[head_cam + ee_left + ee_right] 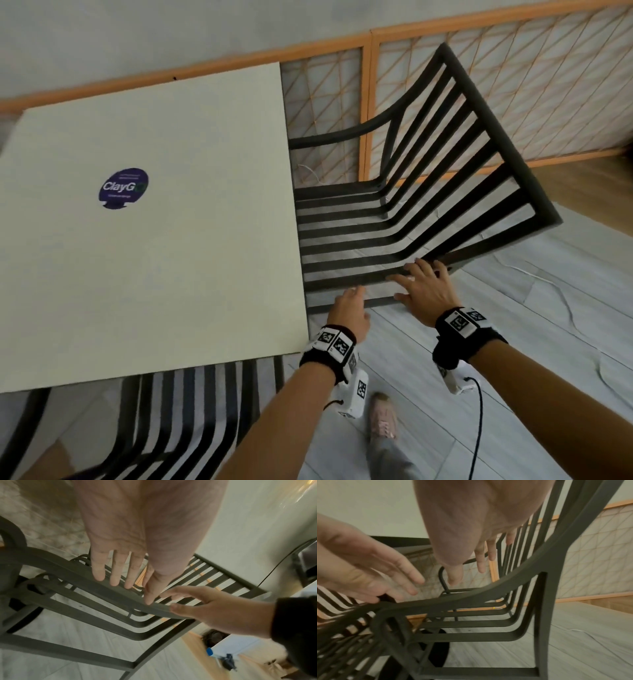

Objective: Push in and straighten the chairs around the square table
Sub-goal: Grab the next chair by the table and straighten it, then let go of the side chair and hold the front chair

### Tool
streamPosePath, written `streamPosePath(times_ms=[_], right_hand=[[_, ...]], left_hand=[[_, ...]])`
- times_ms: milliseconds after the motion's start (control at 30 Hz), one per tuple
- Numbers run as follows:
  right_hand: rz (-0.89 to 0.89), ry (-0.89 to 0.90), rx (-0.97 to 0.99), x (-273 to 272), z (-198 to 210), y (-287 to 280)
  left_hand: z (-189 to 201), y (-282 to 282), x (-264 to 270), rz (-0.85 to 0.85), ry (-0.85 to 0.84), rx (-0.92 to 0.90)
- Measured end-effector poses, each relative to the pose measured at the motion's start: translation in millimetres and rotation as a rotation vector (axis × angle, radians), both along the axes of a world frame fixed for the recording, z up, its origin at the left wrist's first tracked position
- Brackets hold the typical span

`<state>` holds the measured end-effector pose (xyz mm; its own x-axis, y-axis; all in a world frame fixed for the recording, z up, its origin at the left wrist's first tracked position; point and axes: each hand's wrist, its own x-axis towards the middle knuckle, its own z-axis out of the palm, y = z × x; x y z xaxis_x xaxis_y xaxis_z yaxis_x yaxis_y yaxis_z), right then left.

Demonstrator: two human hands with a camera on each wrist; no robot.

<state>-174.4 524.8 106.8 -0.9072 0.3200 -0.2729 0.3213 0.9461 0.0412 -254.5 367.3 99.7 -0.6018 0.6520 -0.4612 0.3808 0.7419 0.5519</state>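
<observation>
Cream-coloured and bare but for a round purple sticker (pixel 124 187), the square table (pixel 154 240) fills the left of the head view, standing on pale grey plank flooring (pixel 513 342). Behind it runs an orange-framed lattice screen (pixel 513 85) along a plain wall, and a thin white cable (pixel 561 294) trails over the floor on the right.

Now the chairs: a dark slatted armchair (pixel 394 212) sits at the table's right side, its seat front under the table edge, its backrest angled away towards the screen. A second slatted chair (pixel 191 407) is tucked at the near edge, bottom left.

Both arms reach forward to the armchair's near armrest (pixel 346 286). The left hand (pixel 351 310) has its fingers (pixel 114 574) straight and loosely spread, tips down on that armrest. The right hand (pixel 424 291) lies just beside it, further towards the backrest, fingers (pixel 416 267) extended and splayed over the rail, thumb (pixel 178 607) against its edge; nothing is clenched. Each wrist wears a black band with square printed markers. One pink shoe (pixel 383 416) stands on the floor between the arms.
</observation>
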Motion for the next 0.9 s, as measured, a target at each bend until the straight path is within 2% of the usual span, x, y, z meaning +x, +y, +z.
streamPosePath(times_ms=[133,233,300,367,467,600,700,800,900], right_hand=[[-0.056,0.101,-0.213,13,33,-69],[-0.106,0.229,-0.362,26,56,-121],[-0.085,0.318,-0.380,36,71,-160],[-0.043,0.393,-0.374,48,87,-205],[0.031,0.434,-0.406,65,109,-277],[0.104,0.385,-0.502,80,134,-366],[0.147,0.206,-0.560,93,149,-425],[0.258,-0.006,-0.573,101,146,-474],[0.324,-0.103,-0.566,106,132,-514]], left_hand=[[47,-59,23,0.032,-0.056,0.132],[86,-128,36,0.049,-0.105,0.261],[113,-183,40,0.057,-0.131,0.310],[136,-242,42,0.057,-0.140,0.301],[164,-331,40,-0.009,-0.120,0.154],[184,-446,37,-0.024,-0.146,0.001],[182,-517,38,-0.007,-0.165,-0.124],[172,-570,40,-0.016,-0.196,-0.297],[161,-602,46,-0.021,-0.190,-0.393]])
